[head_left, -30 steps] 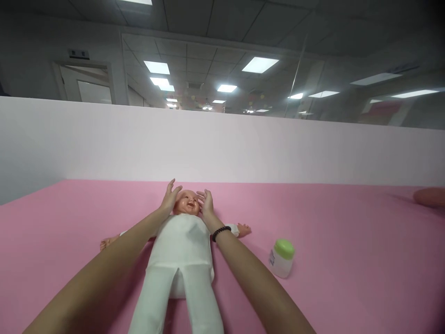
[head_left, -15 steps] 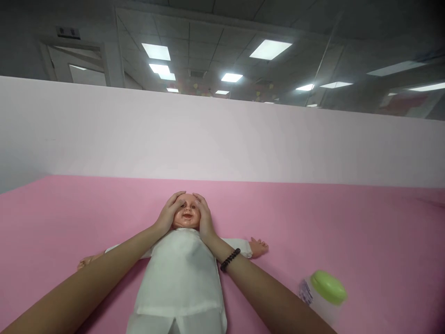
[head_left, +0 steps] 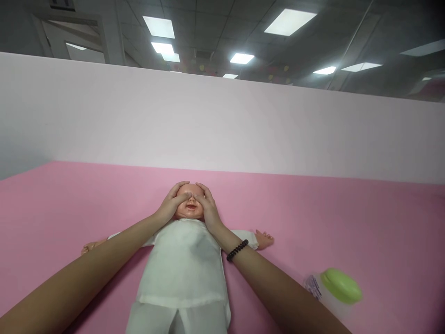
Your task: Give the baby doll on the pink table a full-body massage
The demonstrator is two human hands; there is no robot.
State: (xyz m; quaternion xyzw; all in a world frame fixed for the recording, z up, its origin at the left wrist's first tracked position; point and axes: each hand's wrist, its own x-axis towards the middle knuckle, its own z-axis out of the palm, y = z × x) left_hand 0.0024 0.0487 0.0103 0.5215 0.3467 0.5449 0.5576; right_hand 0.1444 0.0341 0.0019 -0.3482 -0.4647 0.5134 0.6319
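A baby doll (head_left: 186,264) in a white top and white trousers lies on its back, arms spread wide. Both sides of its head are cupped between my hands. My left hand (head_left: 171,202) wraps the left side, its thumb lying across one eye. On the other side my right hand (head_left: 208,206) curves round the head, with its thumb over the other eye. The doll's mouth shows between my palms. A black coiled band (head_left: 237,250) circles my right wrist.
The doll rests on a pink surface (head_left: 330,218). At the lower right is a translucent bottle with a green cap (head_left: 341,285), near my right forearm. Behind the surface rises a white panel (head_left: 222,125); ceiling lights show above it.
Both thumbs have slid inward across the doll's face and now cover its eyes, which showed earlier. The camera view has tilted slightly down.
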